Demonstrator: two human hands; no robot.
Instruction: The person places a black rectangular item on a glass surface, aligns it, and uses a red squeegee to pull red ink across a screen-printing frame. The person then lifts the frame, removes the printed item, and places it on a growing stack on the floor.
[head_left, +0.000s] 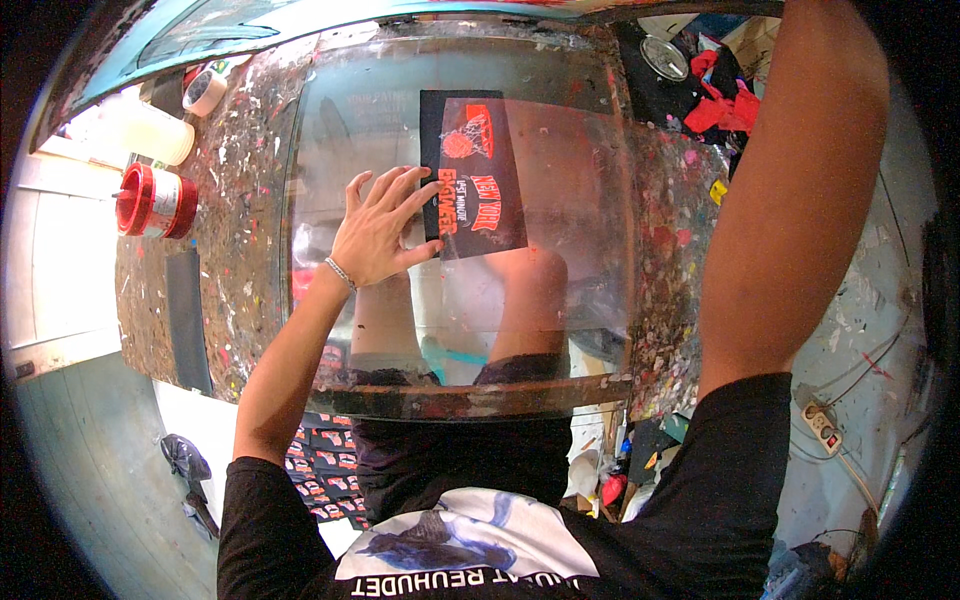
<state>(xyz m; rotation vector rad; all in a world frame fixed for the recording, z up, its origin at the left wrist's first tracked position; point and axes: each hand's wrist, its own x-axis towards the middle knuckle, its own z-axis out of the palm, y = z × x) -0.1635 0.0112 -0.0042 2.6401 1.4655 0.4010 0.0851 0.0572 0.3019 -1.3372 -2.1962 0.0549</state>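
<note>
A black rectangular piece [471,165] with orange and white prints lies on a glass panel [360,120]; a clear film seems to cover part of it. My left hand [393,220] rests on the glass at the piece's left edge, fingers spread, with some fingertips touching that edge. A chain bracelet circles the wrist. My right arm [790,200] reaches up past the top right edge of the head view, so its hand is out of sight. My legs show through the glass.
The paint-spattered bench [240,300] holds a red tub [157,200], tape roll [205,90] and pale container [155,135] at left. Red scraps [720,105] and a round tin [662,57] sit at top right. Below right are a power strip [822,425] and cables.
</note>
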